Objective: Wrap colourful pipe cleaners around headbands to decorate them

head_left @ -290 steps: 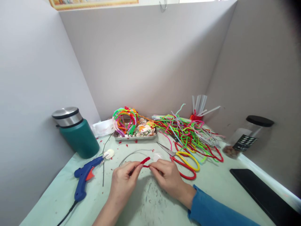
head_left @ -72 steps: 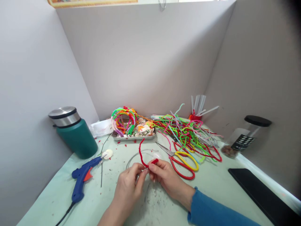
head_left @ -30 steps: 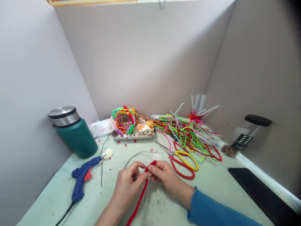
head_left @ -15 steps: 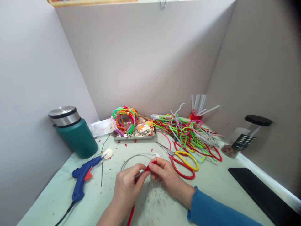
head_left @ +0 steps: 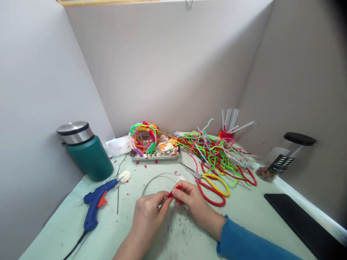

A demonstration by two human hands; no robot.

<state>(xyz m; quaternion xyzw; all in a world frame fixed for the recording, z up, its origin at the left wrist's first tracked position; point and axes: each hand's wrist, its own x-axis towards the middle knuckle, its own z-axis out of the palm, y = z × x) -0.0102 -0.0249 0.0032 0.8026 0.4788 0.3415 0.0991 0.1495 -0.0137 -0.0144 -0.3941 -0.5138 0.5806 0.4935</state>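
Note:
Near the front of the table my left hand (head_left: 150, 213) is closed in a pinch on a thin grey hoop (head_left: 151, 178), which curves away behind my fingers. A short red strip (head_left: 173, 192) shows between my two hands, against the hoop's end. My right hand (head_left: 189, 198) pinches this strip between thumb and forefinger. Whether it is ribbon or pipe cleaner, I cannot tell. Just right of that hand lie scissors (head_left: 200, 176) with red and yellow handles, blades pointing up and left.
A blue glue gun (head_left: 94, 206) lies left, its nozzle on a pale disc (head_left: 125, 176). Behind it stands a green bottle (head_left: 89, 159). At the back are a metal tray (head_left: 154, 157) with colourful hoops, tangled pipe cleaners (head_left: 214, 151), and a clear jar (head_left: 282, 155) at right.
The red tail that hung below my left wrist no longer shows. My left hand has shifted slightly right, and the strip between my fingers looks flatter. Other items stay put.

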